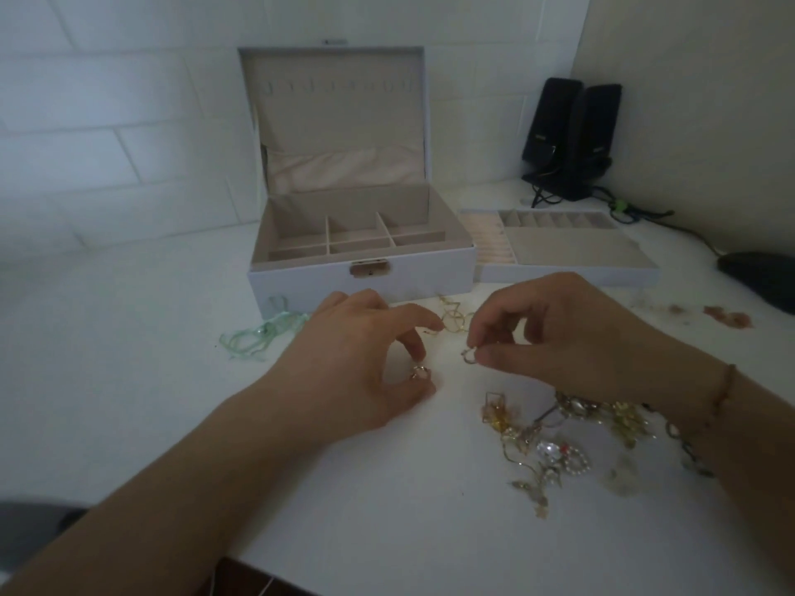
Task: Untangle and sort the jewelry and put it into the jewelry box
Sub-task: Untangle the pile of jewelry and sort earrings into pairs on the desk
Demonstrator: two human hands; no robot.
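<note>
Jewelry box point(361, 275) sits open on the white table point(129, 380), compartments bare, its removable tray point(572, 260) set out just right of it. Left hand point(357, 367) in front of the box, thumb and finger pinching a small ring-like piece point(418, 372). Right hand point(555, 333) also in front of the box, pinching another small gold piece point(469, 355). Gold chain point(456, 320) lies between the hands, touching the box front or nearly so. Tangled pile point(572, 432) is well in front of the box toward the right, partly under the right wrist. Green ribbon point(262, 333) by the box's left front corner. Risk: wrist drags the pile and re-knots it; tiny pieces slip from the pinch; dim light, so pieces may be missorted.
</note>
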